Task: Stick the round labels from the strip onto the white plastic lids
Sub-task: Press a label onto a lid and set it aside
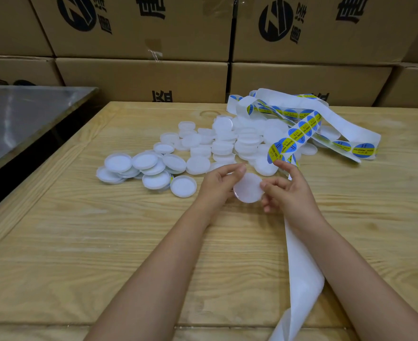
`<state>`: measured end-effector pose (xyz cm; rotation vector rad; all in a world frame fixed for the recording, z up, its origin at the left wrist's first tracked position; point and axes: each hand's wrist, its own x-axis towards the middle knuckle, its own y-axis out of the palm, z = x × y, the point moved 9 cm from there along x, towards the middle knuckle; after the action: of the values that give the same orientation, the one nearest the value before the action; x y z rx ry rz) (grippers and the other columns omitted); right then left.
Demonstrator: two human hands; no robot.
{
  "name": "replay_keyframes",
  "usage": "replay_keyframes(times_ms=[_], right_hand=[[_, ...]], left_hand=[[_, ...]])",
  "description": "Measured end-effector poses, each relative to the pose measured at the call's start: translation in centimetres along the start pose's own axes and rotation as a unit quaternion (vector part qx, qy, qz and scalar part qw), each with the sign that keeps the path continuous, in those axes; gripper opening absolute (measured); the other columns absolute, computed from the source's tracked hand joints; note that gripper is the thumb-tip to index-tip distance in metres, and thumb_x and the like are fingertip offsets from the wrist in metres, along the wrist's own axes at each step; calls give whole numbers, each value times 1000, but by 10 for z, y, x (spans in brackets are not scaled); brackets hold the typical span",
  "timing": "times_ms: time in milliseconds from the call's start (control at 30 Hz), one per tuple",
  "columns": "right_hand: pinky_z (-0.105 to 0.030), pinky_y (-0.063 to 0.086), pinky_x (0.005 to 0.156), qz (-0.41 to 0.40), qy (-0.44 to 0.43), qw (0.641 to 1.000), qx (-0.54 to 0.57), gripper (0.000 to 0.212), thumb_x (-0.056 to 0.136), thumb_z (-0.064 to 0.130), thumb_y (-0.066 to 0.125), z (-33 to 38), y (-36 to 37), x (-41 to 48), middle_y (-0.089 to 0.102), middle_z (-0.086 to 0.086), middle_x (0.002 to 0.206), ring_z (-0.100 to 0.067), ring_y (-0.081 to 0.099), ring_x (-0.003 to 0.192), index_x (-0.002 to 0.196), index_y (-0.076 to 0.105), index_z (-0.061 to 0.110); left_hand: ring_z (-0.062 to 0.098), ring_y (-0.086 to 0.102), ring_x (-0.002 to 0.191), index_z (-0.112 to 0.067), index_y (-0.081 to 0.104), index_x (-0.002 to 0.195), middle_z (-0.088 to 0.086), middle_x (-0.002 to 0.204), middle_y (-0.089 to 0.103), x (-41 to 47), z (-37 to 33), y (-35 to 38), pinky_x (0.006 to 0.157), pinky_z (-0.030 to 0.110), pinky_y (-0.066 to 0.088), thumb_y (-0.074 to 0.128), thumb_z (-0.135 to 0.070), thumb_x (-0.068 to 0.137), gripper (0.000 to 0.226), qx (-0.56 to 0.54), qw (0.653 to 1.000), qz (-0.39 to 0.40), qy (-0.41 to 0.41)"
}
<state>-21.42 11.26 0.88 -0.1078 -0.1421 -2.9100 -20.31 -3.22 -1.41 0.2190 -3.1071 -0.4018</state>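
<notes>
Your left grip (217,184) clasps a white lid (248,189) at frame centre, over the bench (104,242). Your right grip (286,190) curls at its edge, hold unclear, partly hiding the label strip (301,129).

Bare forearms extended, left hand (217,186) and right hand (287,193) close together, curled fingers holding one lid (248,188)

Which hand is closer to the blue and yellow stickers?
Right. The right hand has a finger up by the sticker strip. The left hand is across the held lid, farther left.
</notes>
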Motion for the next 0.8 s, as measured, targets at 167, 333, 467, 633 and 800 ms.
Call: replay_keyframes(times_ms=[167,333,467,633,800], right_hand=[[-25,51,44,-43,7,995,87,50,89,-9,52,0,-8,1,64,3,63,-14,59,45,132,33,7],[-22,48,42,-53,6,995,86,45,88,-5,55,-1,-9,1,67,3,66,-14,60,45,125,35,12],[-18,36,37,-75,2,996,55,26,90,10,60,-1,-14,2,65,-1,85,-11,52,41,109,47,20],[-16,30,39,-147,-37,987,55,6,91,15,60,7,-35,4,49,1,68,-5,38,46,85,59,17],[-18,36,43,-67,27,995,65,12,87,12,63,3,-26,5,56,-1,71,-7,49,59,76,66,10]], left_hand=[[22,69,84,3,59,113,15,97,69,-5,5,15,75,32,58,45,-11,96,26,-111,988,88,-60],[19,71,81,0,62,105,13,95,69,-5,3,14,70,29,59,47,-10,96,20,-119,990,68,-39],[17,71,75,-2,65,95,9,87,71,-4,4,9,63,28,59,51,-15,95,19,-105,993,34,-37],[16,70,70,-3,66,90,9,85,70,-4,4,7,58,26,58,53,-17,94,18,-95,995,11,-37],[15,70,70,-4,66,91,6,81,72,-5,4,9,59,24,57,52,-19,94,21,-75,996,20,-35]])
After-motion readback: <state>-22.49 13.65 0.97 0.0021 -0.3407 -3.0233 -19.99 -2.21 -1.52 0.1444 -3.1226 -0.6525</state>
